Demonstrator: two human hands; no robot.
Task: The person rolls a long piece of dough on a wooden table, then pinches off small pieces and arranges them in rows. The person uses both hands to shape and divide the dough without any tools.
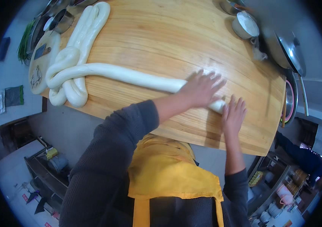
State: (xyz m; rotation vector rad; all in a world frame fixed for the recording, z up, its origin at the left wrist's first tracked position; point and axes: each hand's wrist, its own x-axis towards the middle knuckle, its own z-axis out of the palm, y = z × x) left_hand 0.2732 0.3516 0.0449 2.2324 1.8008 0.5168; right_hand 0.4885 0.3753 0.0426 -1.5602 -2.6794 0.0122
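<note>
A long, smooth rope of white dough [138,77] stretches across the wooden worktable [161,37]. On the left it runs into a thick pile of folded and looped dough [68,61]. My left hand [202,89] lies palm down over the rope near its right end, fingers spread and slightly blurred. Beside the rope's tip is my right hand [234,116], fingers up and apart, its inner edge at the dough; whether it presses there I cannot tell. Neither hand is closed around the dough.
At left, a cutting board [43,68] carries a cleaver [40,51] near a metal pot [61,21]. A bowl of white powder [245,25] and a lidded pan [287,51] stand at right. Another person [302,156] is at far right, by shelves [277,181].
</note>
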